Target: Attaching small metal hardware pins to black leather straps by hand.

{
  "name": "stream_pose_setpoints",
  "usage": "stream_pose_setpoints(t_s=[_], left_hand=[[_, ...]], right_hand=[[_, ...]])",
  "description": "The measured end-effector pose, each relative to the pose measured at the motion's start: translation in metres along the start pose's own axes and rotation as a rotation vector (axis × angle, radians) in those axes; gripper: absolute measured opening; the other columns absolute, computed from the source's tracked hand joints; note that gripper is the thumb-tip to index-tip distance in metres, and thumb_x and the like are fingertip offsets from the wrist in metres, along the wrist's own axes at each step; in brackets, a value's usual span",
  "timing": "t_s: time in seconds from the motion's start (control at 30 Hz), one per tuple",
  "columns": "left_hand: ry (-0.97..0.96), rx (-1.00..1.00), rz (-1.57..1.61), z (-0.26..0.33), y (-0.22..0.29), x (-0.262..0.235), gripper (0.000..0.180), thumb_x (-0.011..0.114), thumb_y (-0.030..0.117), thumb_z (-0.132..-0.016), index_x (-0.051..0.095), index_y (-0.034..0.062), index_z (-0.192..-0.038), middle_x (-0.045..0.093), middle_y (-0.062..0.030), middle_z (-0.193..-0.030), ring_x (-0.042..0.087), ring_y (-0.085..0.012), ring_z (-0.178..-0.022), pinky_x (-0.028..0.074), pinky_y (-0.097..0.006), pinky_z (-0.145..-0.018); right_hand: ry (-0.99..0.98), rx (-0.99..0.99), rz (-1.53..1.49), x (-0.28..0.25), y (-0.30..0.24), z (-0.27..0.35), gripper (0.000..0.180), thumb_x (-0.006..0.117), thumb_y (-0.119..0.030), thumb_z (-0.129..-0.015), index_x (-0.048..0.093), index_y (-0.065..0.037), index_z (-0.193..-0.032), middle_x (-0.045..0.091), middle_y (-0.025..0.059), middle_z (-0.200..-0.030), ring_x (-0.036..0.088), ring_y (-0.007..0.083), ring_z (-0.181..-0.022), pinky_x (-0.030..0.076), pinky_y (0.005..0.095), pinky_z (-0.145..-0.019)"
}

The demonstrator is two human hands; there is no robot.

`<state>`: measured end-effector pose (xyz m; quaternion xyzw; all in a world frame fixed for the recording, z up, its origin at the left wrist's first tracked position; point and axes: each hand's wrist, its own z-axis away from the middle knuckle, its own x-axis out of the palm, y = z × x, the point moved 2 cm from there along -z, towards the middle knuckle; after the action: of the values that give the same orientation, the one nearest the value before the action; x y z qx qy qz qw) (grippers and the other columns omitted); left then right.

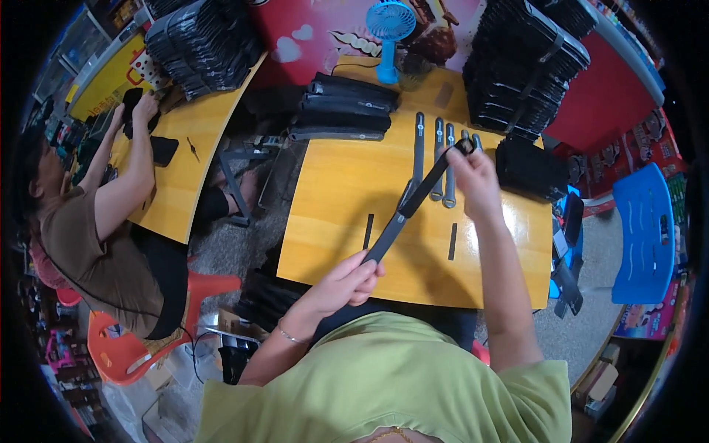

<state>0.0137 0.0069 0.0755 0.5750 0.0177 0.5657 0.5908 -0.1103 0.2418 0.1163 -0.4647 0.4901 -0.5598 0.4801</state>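
Observation:
A dark strap (388, 235) stretches slantwise over the yellow table (325, 221). My left hand (348, 282) is closed round its lower grey end. At the strap's upper black end my right hand (475, 177) pinches, raised above the table. Beyond the strap lie several grey straps with round ends, among them one long strap (419, 140), partly hidden by my right hand. Two short black strips (453, 241) are on the near part of the tabletop, one on each side of the held strap.
Folded black items (343, 111) are stacked at the back left, beside a blue fan (389, 33). A tall pile of black packages (517, 74) stands back right, near a black bundle (528, 168). A blue chair (644, 232) is at right. Another person (103, 236) works at the left table.

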Motion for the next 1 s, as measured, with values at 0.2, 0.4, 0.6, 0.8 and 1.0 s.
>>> stream_pose_setpoints(t_s=[0.2, 0.4, 0.6, 0.8, 1.0], left_hand=[[-0.049, -0.116, -0.264, 0.066, 0.008, -0.053, 0.016, 0.039, 0.020, -0.099, 0.046, 0.0049, -0.099, 0.033, 0.0053, -0.064, 0.027, -0.0032, -0.049, 0.021, -0.019, -0.043], [0.433, 0.255, 0.053, 0.070, 0.014, -0.094, 0.032, 0.029, 0.033, -0.100, 0.046, 0.0057, -0.099, 0.035, 0.0018, -0.058, 0.027, -0.0063, -0.042, 0.022, -0.021, -0.042], [0.342, 0.373, 0.218, 0.028, 0.019, -0.084, 0.032, 0.031, 0.036, -0.096, 0.046, 0.0084, -0.100, 0.034, 0.0022, -0.059, 0.027, -0.0071, -0.041, 0.023, -0.022, -0.042], [0.287, 0.425, 0.330, 0.015, 0.015, -0.077, 0.031, 0.032, 0.034, -0.095, 0.046, 0.0067, -0.103, 0.037, 0.0009, -0.063, 0.030, -0.0080, -0.045, 0.025, -0.022, -0.045], [0.270, 0.503, 0.335, 0.011, 0.015, -0.068, 0.037, 0.034, 0.027, -0.094, 0.044, 0.0011, -0.119, 0.042, -0.0020, -0.072, 0.036, -0.0097, -0.053, 0.030, -0.024, -0.052]], right_hand=[[0.308, -0.323, -0.082, -0.048, -0.043, -0.049, 0.011, 0.059, -0.016, -0.091, 0.065, -0.007, -0.094, 0.052, -0.0073, -0.068, 0.037, -0.0009, -0.056, 0.027, 0.0174, -0.049], [0.195, -0.607, 0.303, -0.021, -0.046, -0.069, 0.016, 0.062, -0.001, -0.084, 0.068, -0.005, -0.099, 0.065, -0.0018, -0.081, 0.054, 0.0022, -0.071, 0.042, 0.0172, -0.064], [0.247, -0.953, 0.661, 0.006, -0.019, -0.103, 0.027, 0.067, 0.006, -0.070, 0.069, -0.008, -0.093, 0.067, 0.0101, -0.082, 0.065, 0.0235, -0.072, 0.051, 0.0270, -0.063], [-0.098, -0.930, 1.071, 0.023, 0.047, -0.095, 0.017, 0.065, -0.008, -0.070, 0.068, -0.014, -0.086, 0.066, 0.0066, -0.075, 0.064, 0.0245, -0.069, 0.050, 0.0341, -0.060], [-0.292, -0.730, 1.109, 0.032, 0.065, -0.074, 0.016, 0.063, -0.012, -0.076, 0.069, -0.015, -0.091, 0.068, 0.0064, -0.082, 0.065, 0.0246, -0.073, 0.051, 0.0355, -0.066]])
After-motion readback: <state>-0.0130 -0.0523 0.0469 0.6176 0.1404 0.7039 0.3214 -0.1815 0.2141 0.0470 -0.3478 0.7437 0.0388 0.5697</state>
